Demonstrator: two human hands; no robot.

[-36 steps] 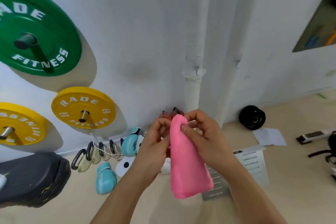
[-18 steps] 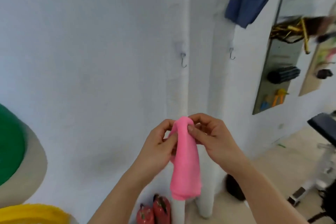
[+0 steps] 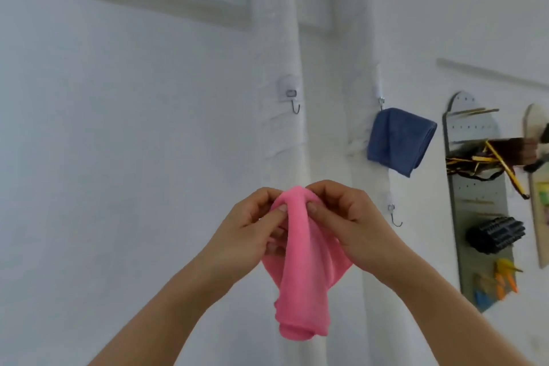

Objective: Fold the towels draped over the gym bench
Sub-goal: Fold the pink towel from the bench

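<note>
Since the earlier frame, both hands have carried the pink towel (image 3: 300, 261) upward; the blue towel (image 3: 399, 140), hanging from its wall hook (image 3: 381, 101), now sits above and right of them. Left hand (image 3: 252, 235) and right hand (image 3: 350, 226) pinch the pink towel's top fold, thumbs on its near face. Its long axis hangs straight down from the fingers. An empty hook (image 3: 396, 217) lies just right of the right hand, the nearer hand. Soft, bunched, loosely folded cloth.
</note>
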